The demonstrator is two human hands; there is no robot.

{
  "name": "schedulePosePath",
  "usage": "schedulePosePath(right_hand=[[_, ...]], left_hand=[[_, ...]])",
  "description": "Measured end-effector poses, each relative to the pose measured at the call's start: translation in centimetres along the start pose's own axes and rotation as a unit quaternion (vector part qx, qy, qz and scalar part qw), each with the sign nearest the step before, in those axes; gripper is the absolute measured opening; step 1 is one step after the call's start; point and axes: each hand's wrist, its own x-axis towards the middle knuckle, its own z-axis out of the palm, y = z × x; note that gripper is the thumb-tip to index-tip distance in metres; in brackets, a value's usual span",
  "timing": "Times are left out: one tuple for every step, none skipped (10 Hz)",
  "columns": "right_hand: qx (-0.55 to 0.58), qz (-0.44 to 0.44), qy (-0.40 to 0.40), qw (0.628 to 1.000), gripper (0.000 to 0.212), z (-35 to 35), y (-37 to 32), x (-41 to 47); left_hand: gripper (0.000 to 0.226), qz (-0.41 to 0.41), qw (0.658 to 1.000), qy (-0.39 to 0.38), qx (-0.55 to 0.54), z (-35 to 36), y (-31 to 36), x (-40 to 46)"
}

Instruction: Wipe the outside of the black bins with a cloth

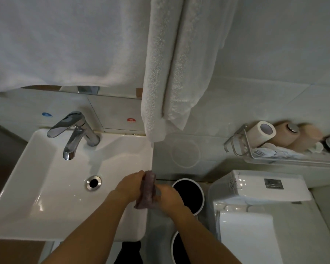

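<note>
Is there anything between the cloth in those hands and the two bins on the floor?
Nothing visible. Both hands, left and right, hold the cloth at the sink's right edge. The far bin and near bin stand open below, between sink and toilet.

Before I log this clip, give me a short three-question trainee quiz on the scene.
1. True or false: both hands, left hand and right hand, hold the cloth.
2. How many bins show, counting the far bin and near bin?
3. The toilet paper roll sits: A) in the sink B) on the wire shelf C) on the toilet tank.

Key: 1 true; 2 two; 3 B.
</note>
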Motion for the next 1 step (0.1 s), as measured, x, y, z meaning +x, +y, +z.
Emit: schedulePosePath(right_hand=[[0.012, 0.03, 0.03, 0.999, 0.036, -1.23, 0.69, -0.37]], left_hand=[[0.035, -0.017, 0.997, -0.006, 0.082, -0.91, 1.05, 0.34]])
